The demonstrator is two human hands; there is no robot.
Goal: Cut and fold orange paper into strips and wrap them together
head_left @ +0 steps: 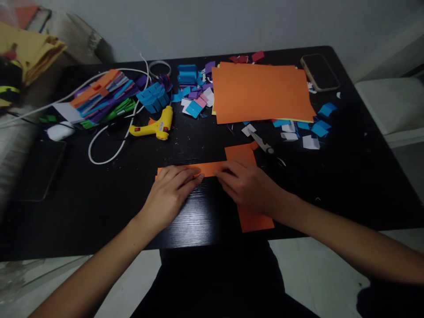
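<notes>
A narrow orange paper strip (209, 168) lies crosswise near the middle of the black table. My left hand (170, 192) rests over its left part, thumb and fingers closed on the lower edge. My right hand (247, 183) pinches the strip farther right, fingers bent and fingertips near the edge. Beneath the right hand is a wider orange paper piece (256, 219), showing above and below the hand. What the right palm covers is hidden.
Scissors (265, 145) lie beyond my right hand. A yellow glue gun (160, 126) and white cable (109, 161) are at the back left, near bundled coloured strips (115, 106). Orange sheets (263, 92), small paper pieces (195, 107) and a phone (319, 72) are at the back.
</notes>
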